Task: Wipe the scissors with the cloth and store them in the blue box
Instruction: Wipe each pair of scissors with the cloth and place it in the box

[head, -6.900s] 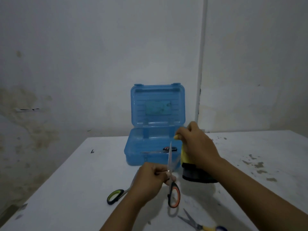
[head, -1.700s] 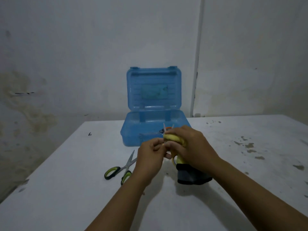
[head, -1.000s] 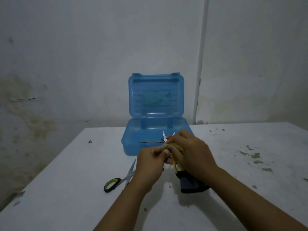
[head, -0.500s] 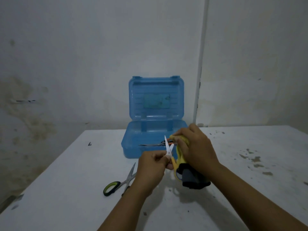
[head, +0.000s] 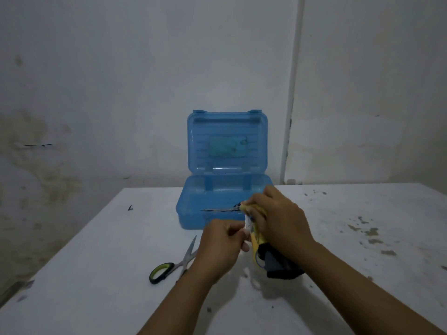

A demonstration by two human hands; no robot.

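Right hand (head: 281, 220): fingers curled around yellow-and-dark cloth (head: 271, 257), wrapping it over the blade, evidently to wipe along it
Left hand (head: 221, 245): pinching small scissors (head: 248, 226) touching the right hand, blade upright, probably to steady them against the wiping
Green-handled scissors (head: 173, 265): flat on the table (head: 96, 274), just left of the left hand, apparently awaiting their turn
Blue box (head: 212, 209): just beyond both hands, lid upright, ready to receive; stored scissors (head: 221, 209) lie inside
Judged step: wiping under way, storing not yet done
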